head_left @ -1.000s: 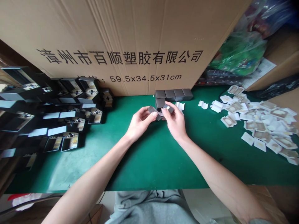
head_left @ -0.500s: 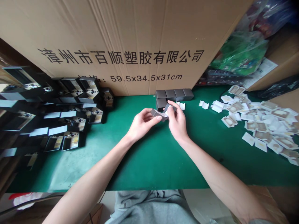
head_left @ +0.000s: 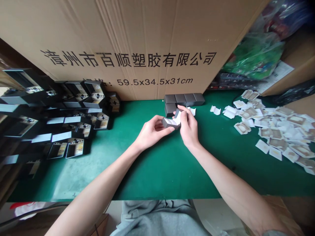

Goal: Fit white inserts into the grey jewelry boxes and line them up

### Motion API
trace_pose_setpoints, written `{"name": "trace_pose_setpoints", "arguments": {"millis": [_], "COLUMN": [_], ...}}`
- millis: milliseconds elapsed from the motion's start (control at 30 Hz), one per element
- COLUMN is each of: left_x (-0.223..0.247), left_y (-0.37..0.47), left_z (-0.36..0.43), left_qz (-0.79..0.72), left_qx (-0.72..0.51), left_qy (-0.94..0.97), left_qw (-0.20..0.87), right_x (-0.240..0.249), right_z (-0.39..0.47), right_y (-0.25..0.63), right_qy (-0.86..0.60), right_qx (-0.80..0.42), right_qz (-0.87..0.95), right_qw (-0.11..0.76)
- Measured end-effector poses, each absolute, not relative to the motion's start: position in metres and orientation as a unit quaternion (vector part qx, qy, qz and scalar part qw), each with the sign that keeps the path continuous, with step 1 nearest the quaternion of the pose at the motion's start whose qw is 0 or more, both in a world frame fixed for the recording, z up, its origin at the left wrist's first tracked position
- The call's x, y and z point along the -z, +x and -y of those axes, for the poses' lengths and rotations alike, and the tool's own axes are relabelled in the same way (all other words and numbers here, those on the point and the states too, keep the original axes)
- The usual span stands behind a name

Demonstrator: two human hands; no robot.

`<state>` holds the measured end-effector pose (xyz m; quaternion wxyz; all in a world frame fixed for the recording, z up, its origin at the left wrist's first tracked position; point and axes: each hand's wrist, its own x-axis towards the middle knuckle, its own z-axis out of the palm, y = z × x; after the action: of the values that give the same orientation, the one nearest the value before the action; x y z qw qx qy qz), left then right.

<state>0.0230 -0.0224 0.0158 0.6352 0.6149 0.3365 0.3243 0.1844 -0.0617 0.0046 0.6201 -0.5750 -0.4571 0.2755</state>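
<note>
Both hands hold one small dark grey jewelry box (head_left: 169, 124) above the green table, its lid standing open and a white lining showing inside. My left hand (head_left: 153, 131) grips the base from the left, thumb along the front edge. Around the raised lid on the right, my right hand (head_left: 189, 126) has its fingers behind and thumb at the inner side. Just beyond them sit several closed dark grey boxes (head_left: 187, 99) in a block. A white insert (head_left: 192, 111) lies partly hidden behind my right hand, and another white insert (head_left: 215, 110) is farther right.
Many open black boxes (head_left: 75, 148) without white linings are stacked at the left. A pile of white inserts (head_left: 278, 127) spreads over the right of the green table (head_left: 157, 177). A large cardboard carton (head_left: 137, 39) stands at the back; plastic bags (head_left: 256, 55) lie behind right.
The box in my hands has tilted, so its white lining now shows in base and lid. My right thumb has shifted off the inside slightly to the right.
</note>
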Motion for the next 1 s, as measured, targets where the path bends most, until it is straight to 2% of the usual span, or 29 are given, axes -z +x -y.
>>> {"name": "trace_pose_setpoints", "arguments": {"millis": [567, 1000], "left_x": [-0.0152, -0.0225], "left_y": [0.0238, 0.0184], "left_z": [0.0164, 0.0199], "left_qz": [-0.314, -0.326], "left_qx": [-0.367, -0.331], "left_qy": [0.558, 0.613], "left_qw": [0.675, 0.638], "right_x": [-0.0077, -0.0114], "right_z": [0.0614, 0.0668], "right_y": [0.185, 0.1839], "right_qy": [-0.593, -0.609], "right_qx": [-0.232, -0.227], "right_qz": [0.46, 0.486], "right_qw": [0.619, 0.584]}}
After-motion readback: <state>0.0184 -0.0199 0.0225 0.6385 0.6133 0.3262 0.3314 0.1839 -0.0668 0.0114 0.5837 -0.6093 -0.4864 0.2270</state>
